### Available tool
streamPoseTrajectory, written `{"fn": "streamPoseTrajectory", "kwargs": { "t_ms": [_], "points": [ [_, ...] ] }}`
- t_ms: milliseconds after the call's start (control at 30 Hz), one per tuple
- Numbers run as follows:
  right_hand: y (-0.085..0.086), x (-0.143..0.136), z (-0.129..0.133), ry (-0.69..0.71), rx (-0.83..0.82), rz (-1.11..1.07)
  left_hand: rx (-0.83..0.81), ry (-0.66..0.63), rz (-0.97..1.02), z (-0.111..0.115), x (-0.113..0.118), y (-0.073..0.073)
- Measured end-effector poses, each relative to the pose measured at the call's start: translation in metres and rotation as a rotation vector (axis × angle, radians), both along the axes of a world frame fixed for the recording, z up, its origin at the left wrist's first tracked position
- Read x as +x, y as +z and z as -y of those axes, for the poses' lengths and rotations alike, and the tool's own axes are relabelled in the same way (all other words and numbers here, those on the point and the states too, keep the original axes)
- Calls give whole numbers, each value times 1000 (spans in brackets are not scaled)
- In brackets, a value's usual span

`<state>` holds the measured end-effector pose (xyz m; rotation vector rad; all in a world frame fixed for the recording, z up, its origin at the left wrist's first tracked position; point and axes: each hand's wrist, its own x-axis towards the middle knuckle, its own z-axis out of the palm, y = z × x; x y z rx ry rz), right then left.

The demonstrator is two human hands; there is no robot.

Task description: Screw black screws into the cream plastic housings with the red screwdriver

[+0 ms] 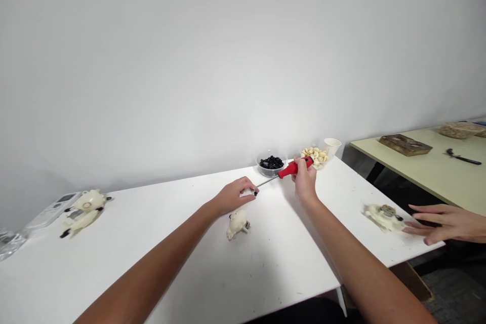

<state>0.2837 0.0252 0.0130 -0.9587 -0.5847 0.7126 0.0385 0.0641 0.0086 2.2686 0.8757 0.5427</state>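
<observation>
My right hand [305, 181] is closed round the red handle of a screwdriver [294, 167], whose shaft points down to the left. At the shaft's tip, my left hand [234, 196] pinches a small part with a black end [255, 192]; the rest of that part is hidden by the fingers. Just below my left hand, a cream plastic piece [237, 223] with a grey bit on its right side lies on the white table [197, 263].
Behind my hands stand a bowl of black parts [271, 162], a bowl of cream parts [315, 154] and a white cup [332, 147]. Cream assemblies [86, 206] lie at left. Another person's hand [444, 223] is beside a cream assembly [383, 216] at right.
</observation>
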Motion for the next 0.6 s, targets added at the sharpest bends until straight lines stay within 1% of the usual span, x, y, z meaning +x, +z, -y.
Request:
{"fn": "streamPoseTrajectory", "kwargs": {
  "t_ms": [67,133,233,300,367,467,600],
  "points": [
    [1,0,-1,10,-7,-58,-6,20,29,-1,-1,-3],
    [2,-1,-1,36,-8,-106,-79,76,84,4,-7,-5],
    [4,-4,2,97,-4,-148,-320,145,263,19,-21,-7],
    [6,-9,5,176,9,-180,-488,178,405,29,-28,-9],
    [8,-14,10,269,28,-211,-608,216,512,36,-33,-11],
    [8,-21,15,346,45,-218,-688,260,591,38,-36,-13],
    [6,-25,18,375,28,-204,-733,243,644,34,-38,-16]
  ]
}}
